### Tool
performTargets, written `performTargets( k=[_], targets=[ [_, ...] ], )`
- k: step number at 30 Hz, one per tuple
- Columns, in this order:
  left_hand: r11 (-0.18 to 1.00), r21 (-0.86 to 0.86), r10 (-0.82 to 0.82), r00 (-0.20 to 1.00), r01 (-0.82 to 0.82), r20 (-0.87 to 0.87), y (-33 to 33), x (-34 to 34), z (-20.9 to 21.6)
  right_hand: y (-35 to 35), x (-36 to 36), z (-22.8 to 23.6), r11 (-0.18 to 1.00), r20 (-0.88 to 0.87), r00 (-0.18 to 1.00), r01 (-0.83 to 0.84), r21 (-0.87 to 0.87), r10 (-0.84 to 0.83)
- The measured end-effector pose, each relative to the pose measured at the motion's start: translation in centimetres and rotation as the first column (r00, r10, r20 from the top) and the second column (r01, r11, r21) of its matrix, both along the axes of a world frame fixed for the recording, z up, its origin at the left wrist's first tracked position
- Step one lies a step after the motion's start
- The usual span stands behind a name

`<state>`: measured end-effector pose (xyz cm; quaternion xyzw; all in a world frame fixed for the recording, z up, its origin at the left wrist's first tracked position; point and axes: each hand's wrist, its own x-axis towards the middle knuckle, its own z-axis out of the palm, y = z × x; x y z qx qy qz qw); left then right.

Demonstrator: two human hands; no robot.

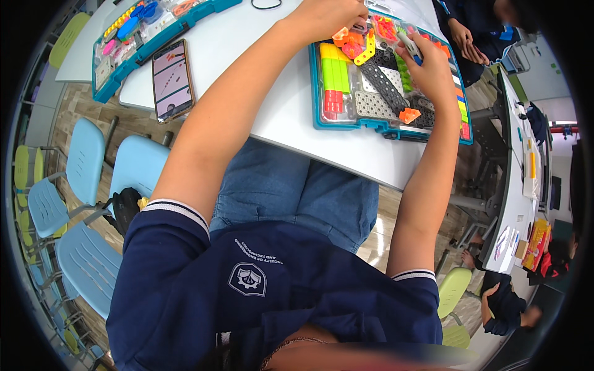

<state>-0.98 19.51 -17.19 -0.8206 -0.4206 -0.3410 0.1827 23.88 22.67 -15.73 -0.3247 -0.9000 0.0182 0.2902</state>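
My right hand (431, 71) closes around a slim white tool (408, 44) with a pale green end and a blue part; its exact kind does not show. My left hand (328, 18) is at the top edge, fingers curled together over the far side of a teal parts case (337, 125); what they hold is hidden. Between the hands, a long dark grey perforated strip (385, 85) lies slantwise on the case. At its far end sit orange connectors (351, 44) and a bent yellow beam (366, 49); an orange piece (409, 115) is at its near end.
Yellow, lime and red blocks (335, 74) fill the case's left side. Left on the white table (272, 93) lie a phone (172, 80) with a lit screen and a second teal case (127, 68). Another person's hands (465, 40) are at the upper right. Blue chairs (86, 161) stand left.
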Motion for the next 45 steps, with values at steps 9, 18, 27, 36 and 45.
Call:
performTargets(
  k=[9,18,27,36,45],
  targets=[
    [1.000,0.019,-0.007,0.996,0.005,0.091,-0.1,0.3,-0.2,-0.5,0.0,0.2,0.998,0.041,0.999,0.037,-0.044,-0.035],
    [0.949,-0.307,0.214,0.856,-0.069,0.471,-1.4,0.8,2.0,-1.1,-0.4,0.9,1.000,-0.054,0.998,0.029,0.005,-0.029],
    [0.971,-0.158,-0.077,0.854,0.182,0.514,-2.0,2.3,2.0,-1.5,-2.1,0.5,0.985,-0.376,0.910,-0.163,0.059,0.173],
    [0.961,-0.199,-0.080,0.883,0.191,0.462,-2.0,3.6,2.1,-1.2,-2.3,0.2,0.994,-0.384,0.919,-0.109,-0.024,0.091],
    [0.978,-0.174,-0.016,0.882,0.110,0.470,-2.8,3.9,1.9,-1.5,-2.6,0.2,0.997,-0.340,0.940,-0.060,-0.052,0.039]
  ],
)
